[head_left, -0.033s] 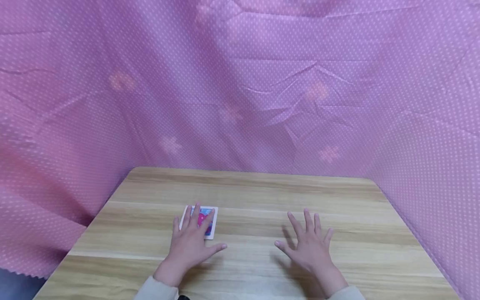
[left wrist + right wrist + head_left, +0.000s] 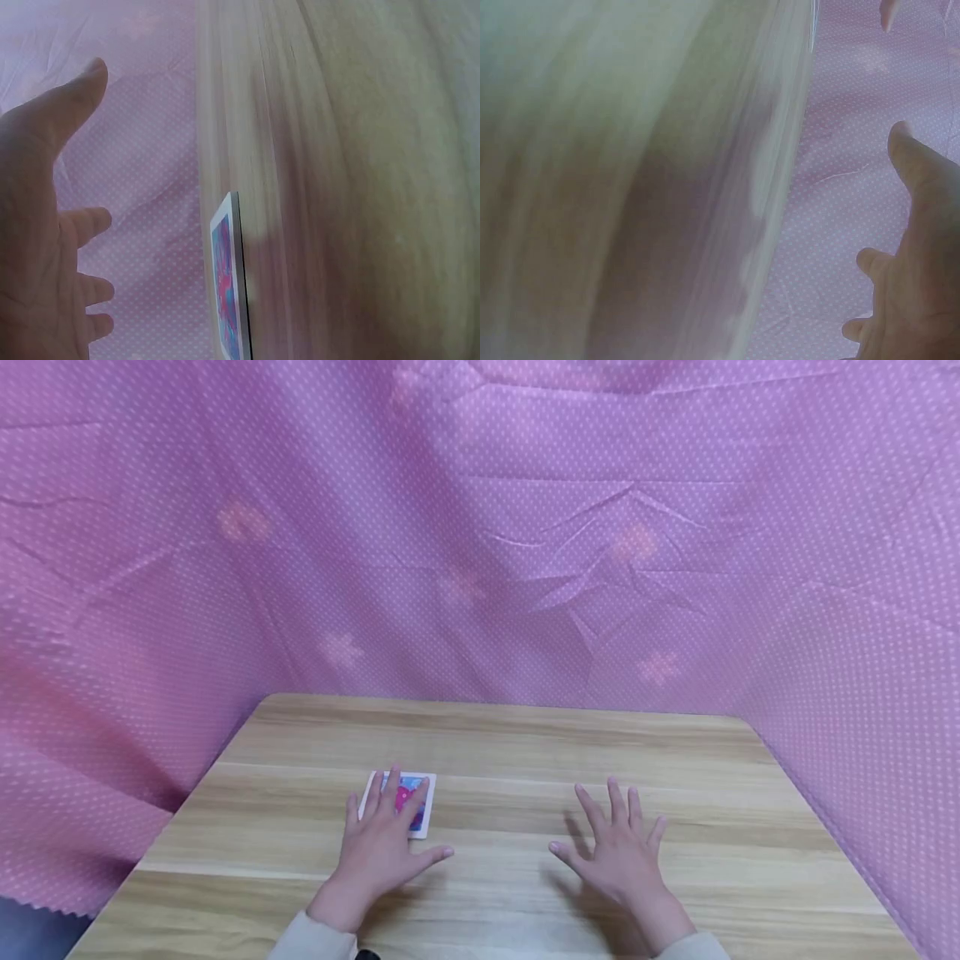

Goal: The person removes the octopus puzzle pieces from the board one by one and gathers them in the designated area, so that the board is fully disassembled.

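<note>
A flat, thin picture board (image 2: pixel 417 810) with a white border and a pink and blue picture lies on the wooden table, left of the middle. In the head view my left hand (image 2: pixel 378 852) covers part of it, fingers spread. From the left wrist view, the hand (image 2: pixel 34 240) is raised above the board (image 2: pixel 225 281) with a gap between them, holding nothing. To the right, my right hand (image 2: pixel 622 860) hovers over the tabletop with spread fingers and casts a shadow. Nothing is in its grasp; the right wrist view shows its thumb and some fingertips (image 2: pixel 873 261).
The wooden table (image 2: pixel 495 743) has rounded far corners. Pink dotted cloth (image 2: pixel 480 568) with pale flowers hangs behind it and along both sides. A small dark item (image 2: pixel 367 955) shows at the left sleeve cuff.
</note>
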`<state>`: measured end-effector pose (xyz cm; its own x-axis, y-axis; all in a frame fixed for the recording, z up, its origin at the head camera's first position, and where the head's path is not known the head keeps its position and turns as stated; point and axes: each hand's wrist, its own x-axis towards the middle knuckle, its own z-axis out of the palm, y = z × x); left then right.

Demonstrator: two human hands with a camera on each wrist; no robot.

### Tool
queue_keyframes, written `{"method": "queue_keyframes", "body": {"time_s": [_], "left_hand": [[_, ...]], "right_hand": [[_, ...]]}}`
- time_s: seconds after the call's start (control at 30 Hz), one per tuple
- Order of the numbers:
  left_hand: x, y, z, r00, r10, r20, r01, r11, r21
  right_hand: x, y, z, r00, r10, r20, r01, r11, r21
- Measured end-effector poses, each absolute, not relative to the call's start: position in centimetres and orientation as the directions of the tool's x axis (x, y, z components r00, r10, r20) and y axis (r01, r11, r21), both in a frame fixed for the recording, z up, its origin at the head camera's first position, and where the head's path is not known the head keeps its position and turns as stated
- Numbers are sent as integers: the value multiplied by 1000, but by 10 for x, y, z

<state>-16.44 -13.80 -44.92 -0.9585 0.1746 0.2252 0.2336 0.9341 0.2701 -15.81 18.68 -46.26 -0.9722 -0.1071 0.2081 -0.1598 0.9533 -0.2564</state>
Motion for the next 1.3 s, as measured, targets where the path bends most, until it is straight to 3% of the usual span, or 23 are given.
{"method": "queue_keyframes", "body": {"time_s": [0.77, 1.3], "left_hand": [[-178, -149, -455, -967, 172, 190, 224, 929, 294], [-207, -203, -455, -961, 217, 173, 257, 931, 260]], "right_hand": [[-168, 180, -465, -975, -108, 192, -160, 946, -282], [-199, 140, -457, -965, -206, 165, -248, 919, -305]]}}
